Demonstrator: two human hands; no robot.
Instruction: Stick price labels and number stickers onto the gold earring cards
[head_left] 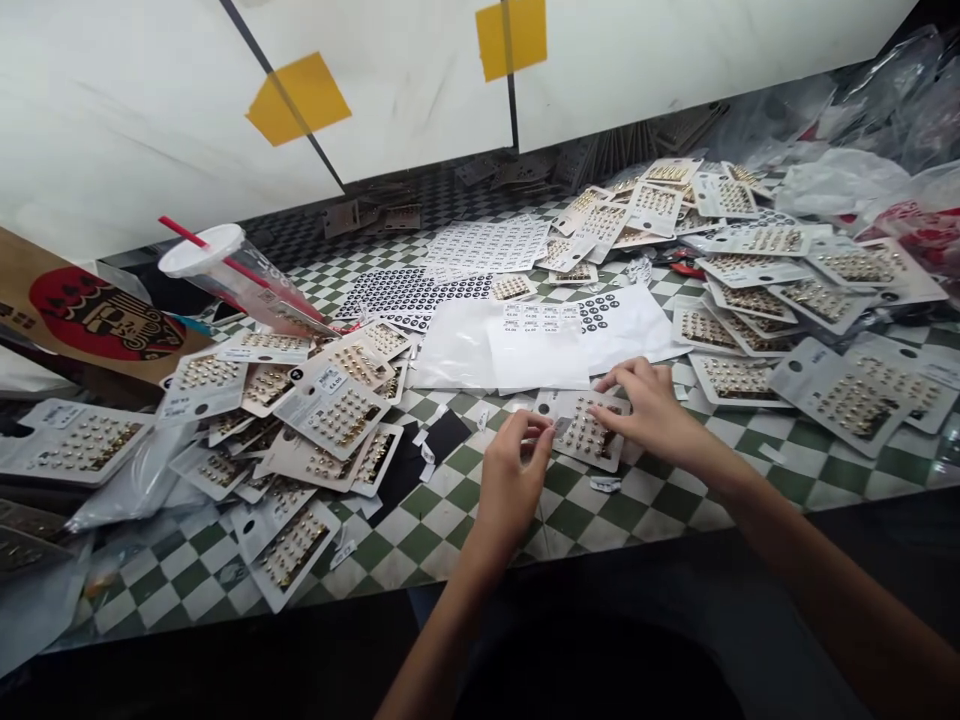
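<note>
A card of stud earrings [581, 432] lies on the table in front of me, tilted a little. At its left edge is my left hand [516, 465], thumb and forefinger pinched together. A small greyish piece shows at those fingertips, too small to make out. My right hand [646, 408] reaches over the card's right side, thumb on the card and forefinger held apart from it near the upper edge. Just beyond lie a white sheet with price labels [536, 352] and a sheet with round black stickers [636, 325].
Piles of earring cards lie at left [330, 412] and right [772, 290]. A plastic cup with a red straw [259, 285] leans by a brown paper bag [90, 310]. Sticker sheets [487, 248] lie farther back. Loose label scraps [606, 484] dot the checkered tablecloth [427, 535].
</note>
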